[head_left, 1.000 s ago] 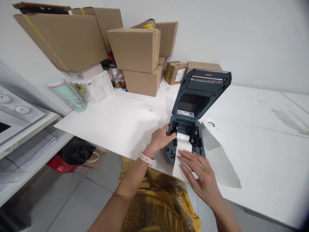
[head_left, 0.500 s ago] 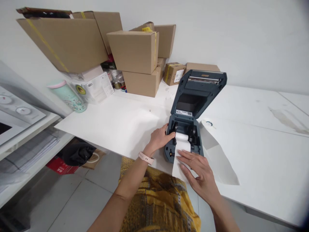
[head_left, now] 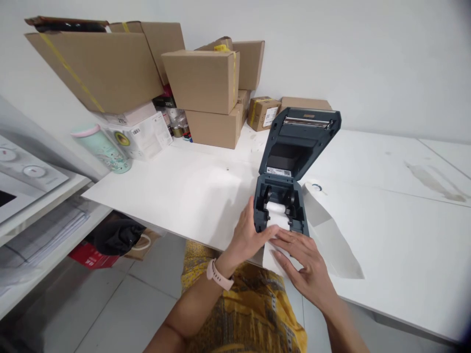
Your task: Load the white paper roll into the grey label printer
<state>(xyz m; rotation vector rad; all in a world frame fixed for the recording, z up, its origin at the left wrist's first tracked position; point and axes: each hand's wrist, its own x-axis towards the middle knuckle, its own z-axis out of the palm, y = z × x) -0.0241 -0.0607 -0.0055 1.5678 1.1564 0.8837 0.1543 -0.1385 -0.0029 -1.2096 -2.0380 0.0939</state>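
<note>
A dark blue-grey label printer [head_left: 300, 139] stands near the table's front edge with its lid raised. Inside it lies a small white paper roll [head_left: 276, 208], between two black holders. From the roll, a white paper strip [head_left: 271, 261] runs forward over the printer's front and hangs past the table edge. My left hand [head_left: 246, 239] grips the printer's front left side, fingers along the outside and thumb reaching across onto the strip. My right hand [head_left: 303, 257] rests on the strip from the right, fingers stretched out and lying flat. The fingertips of both hands nearly meet there.
A loose length of white paper [head_left: 334, 235] curls on the table [head_left: 401, 245] right of the printer. Behind are stacked cardboard boxes [head_left: 211, 127] and a small taped box [head_left: 263, 113]. A mint-green tumbler [head_left: 105, 149] stands at the left, near a white appliance [head_left: 33, 169] on a shelf.
My left hand has slid forward, toward me, along the printer; its thumb has left the roll area and now presses the strip. My right hand has barely moved.
</note>
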